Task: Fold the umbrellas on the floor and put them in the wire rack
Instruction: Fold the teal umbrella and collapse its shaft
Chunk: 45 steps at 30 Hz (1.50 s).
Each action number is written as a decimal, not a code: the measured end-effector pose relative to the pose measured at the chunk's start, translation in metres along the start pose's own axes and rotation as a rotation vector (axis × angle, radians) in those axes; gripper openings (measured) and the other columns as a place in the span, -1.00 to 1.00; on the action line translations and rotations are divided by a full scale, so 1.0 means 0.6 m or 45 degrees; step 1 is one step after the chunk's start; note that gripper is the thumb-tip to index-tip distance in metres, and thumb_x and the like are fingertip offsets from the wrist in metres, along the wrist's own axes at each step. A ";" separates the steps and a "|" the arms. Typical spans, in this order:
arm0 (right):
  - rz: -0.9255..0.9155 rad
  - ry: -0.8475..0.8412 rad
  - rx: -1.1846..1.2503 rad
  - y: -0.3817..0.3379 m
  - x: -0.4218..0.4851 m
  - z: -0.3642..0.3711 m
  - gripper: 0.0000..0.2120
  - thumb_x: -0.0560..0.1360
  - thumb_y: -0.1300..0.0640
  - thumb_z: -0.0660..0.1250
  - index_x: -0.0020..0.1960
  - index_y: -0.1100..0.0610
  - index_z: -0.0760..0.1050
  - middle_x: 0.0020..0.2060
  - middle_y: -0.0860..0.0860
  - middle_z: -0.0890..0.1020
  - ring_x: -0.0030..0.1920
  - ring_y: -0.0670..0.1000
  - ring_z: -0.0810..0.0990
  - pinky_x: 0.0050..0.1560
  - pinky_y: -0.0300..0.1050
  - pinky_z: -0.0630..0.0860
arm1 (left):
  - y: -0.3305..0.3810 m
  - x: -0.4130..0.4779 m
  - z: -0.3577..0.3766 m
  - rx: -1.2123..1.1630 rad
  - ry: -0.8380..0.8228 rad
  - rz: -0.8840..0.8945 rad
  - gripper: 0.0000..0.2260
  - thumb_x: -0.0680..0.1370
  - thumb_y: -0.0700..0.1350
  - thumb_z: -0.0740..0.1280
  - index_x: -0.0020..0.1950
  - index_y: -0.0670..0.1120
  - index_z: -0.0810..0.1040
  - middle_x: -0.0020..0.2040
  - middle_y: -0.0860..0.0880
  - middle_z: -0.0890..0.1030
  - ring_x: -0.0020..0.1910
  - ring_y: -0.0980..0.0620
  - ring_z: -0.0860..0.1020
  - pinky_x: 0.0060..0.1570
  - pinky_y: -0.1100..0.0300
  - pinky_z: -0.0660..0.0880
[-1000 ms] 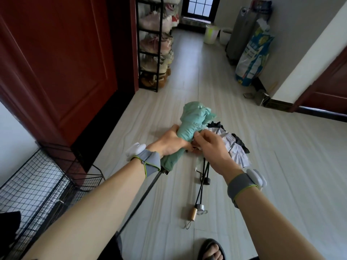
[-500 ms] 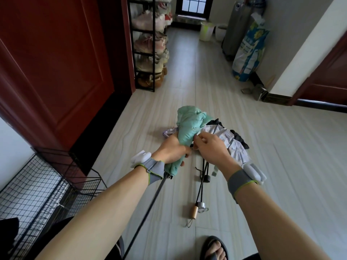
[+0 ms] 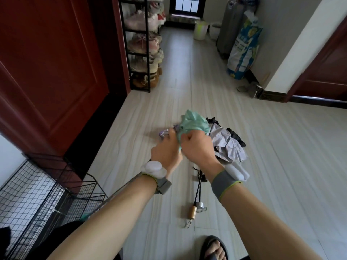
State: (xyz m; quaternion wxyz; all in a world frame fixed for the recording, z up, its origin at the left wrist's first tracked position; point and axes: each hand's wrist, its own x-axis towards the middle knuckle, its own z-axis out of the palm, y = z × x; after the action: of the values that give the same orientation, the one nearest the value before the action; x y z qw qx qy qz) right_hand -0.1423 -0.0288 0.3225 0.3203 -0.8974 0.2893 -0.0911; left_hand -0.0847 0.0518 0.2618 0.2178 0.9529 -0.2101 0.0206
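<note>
Both hands grip a mint-green folding umbrella (image 3: 193,122) held up in front of me. My left hand (image 3: 166,150) wraps around its bundled cloth from the left; my right hand (image 3: 199,146) is closed on the cloth from the right. Its top bunches out above my knuckles, and its lower part is hidden behind my left forearm. Beneath the hands, a white-and-black umbrella (image 3: 230,145) lies crumpled on the floor, its thin shaft ending in a wooden handle (image 3: 193,212). The black wire rack (image 3: 33,192) stands at the lower left against the wall.
A dark red door (image 3: 47,62) fills the left side. A black shoe rack (image 3: 143,44) with shoes stands beyond it. A printed sack (image 3: 243,51), a grey cylinder and two pails stand at the far right wall. My sandalled foot (image 3: 214,248) is at the bottom.
My hands have closed tighter around the green umbrella, bunching it shorter. My left wrist has turned, and the dark shaft below it is no longer visible.
</note>
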 end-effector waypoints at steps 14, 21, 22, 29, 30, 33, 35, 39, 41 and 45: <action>0.161 0.062 0.165 0.050 0.012 -0.049 -0.35 0.32 -0.53 0.31 -0.10 0.07 0.65 -0.22 0.00 0.69 -0.09 0.09 0.63 -0.06 -0.03 0.58 | 0.022 -0.069 -0.016 -0.260 0.177 0.495 -0.63 0.53 -0.23 0.34 0.22 -0.04 0.24 0.16 -0.11 0.44 -0.14 -0.20 0.56 -0.37 -0.10 0.55; 0.210 0.024 0.844 0.082 0.009 -0.065 -0.91 0.49 0.02 0.48 -0.07 0.01 0.62 -0.14 -0.01 0.72 -0.25 -0.07 0.64 -0.29 -0.16 0.58 | 0.028 -0.036 -0.053 -0.973 -0.457 0.074 -0.39 0.35 0.01 0.55 0.29 -0.01 0.33 0.13 0.03 0.55 0.03 0.03 0.60 0.04 0.00 0.58; 0.166 -0.036 0.932 0.080 0.004 -0.067 -0.95 0.52 0.09 0.47 -0.07 0.04 0.61 -0.21 -0.05 0.71 -0.34 -0.13 0.62 -0.39 -0.25 0.52 | 0.022 -0.021 -0.062 -1.138 -0.645 -0.035 -0.42 0.33 -0.02 0.58 0.26 -0.07 0.41 0.05 -0.02 0.61 -0.04 0.00 0.63 0.06 -0.04 0.60; 0.025 -0.186 0.805 0.071 0.004 -0.047 -0.70 0.54 -0.22 0.39 -0.14 0.00 0.57 -0.42 -0.17 0.59 -0.40 -0.16 0.51 -0.37 -0.31 0.40 | -0.007 0.014 -0.087 -1.102 -0.953 -0.116 -0.83 0.48 -0.20 0.49 0.02 -0.21 0.61 -0.28 -0.15 0.63 -0.26 -0.18 0.58 -0.28 0.04 0.59; 0.018 -0.152 0.695 0.072 0.009 -0.040 -0.59 0.49 -0.37 0.33 -0.15 -0.01 0.56 -0.36 -0.15 0.60 -0.33 -0.11 0.53 -0.28 -0.24 0.43 | -0.004 0.016 -0.082 -1.069 -0.864 -0.099 -0.86 0.48 -0.19 0.47 -0.01 -0.18 0.60 -0.28 -0.13 0.62 -0.29 -0.15 0.58 -0.32 0.07 0.58; 0.003 -0.141 0.405 0.067 0.010 -0.029 -0.41 0.57 -0.39 0.13 -0.23 0.11 0.49 -0.29 0.01 0.57 -0.23 0.04 0.52 -0.15 -0.06 0.45 | 0.000 0.020 -0.070 -0.895 -0.631 -0.020 -0.91 0.46 -0.15 0.45 -0.12 -0.03 0.56 -0.23 -0.08 0.65 -0.39 -0.03 0.57 -0.33 0.09 0.59; -0.001 -0.146 0.337 0.060 0.008 -0.028 -0.45 0.67 -0.26 0.07 -0.17 0.17 0.48 -0.22 0.05 0.57 -0.16 0.08 0.53 -0.06 -0.03 0.44 | -0.006 0.025 -0.068 -0.782 -0.528 0.007 -0.90 0.41 -0.08 0.46 -0.15 0.01 0.56 -0.20 -0.06 0.68 -0.36 -0.02 0.59 -0.20 0.02 0.63; 0.041 -0.131 0.531 0.053 0.015 -0.021 -0.60 0.70 -0.09 0.08 -0.03 0.17 0.52 -0.13 0.02 0.56 -0.09 0.05 0.49 -0.02 -0.03 0.38 | -0.009 0.031 -0.076 -0.720 -0.492 -0.004 -0.83 0.40 -0.04 0.45 -0.05 0.02 0.57 -0.16 -0.04 0.70 -0.26 -0.06 0.63 -0.14 0.03 0.62; 0.091 -0.125 0.624 0.052 0.020 -0.018 -0.69 0.64 -0.01 0.12 -0.21 0.09 0.43 -0.27 -0.03 0.47 -0.20 0.05 0.39 -0.09 -0.01 0.31 | -0.011 0.032 -0.082 -0.781 -0.516 -0.027 -0.83 0.40 -0.06 0.47 -0.04 0.02 0.57 -0.17 -0.05 0.70 -0.28 -0.06 0.62 -0.19 0.03 0.63; 0.164 -0.156 0.787 0.068 0.030 -0.014 -0.76 0.45 0.06 0.20 -0.33 0.05 0.54 -0.47 -0.16 0.47 -0.31 0.01 0.36 -0.22 -0.03 0.27 | -0.017 0.036 -0.088 -0.956 -0.574 -0.120 -0.87 0.42 -0.16 0.46 -0.08 -0.11 0.59 -0.27 -0.10 0.64 -0.41 -0.05 0.54 -0.36 0.13 0.55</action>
State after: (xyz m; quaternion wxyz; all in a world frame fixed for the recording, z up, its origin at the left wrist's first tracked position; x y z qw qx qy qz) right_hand -0.1491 -0.0693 0.3032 0.5998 -0.7412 0.2843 -0.1001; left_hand -0.0584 0.0741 0.3083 0.4985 0.7968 -0.2015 -0.2756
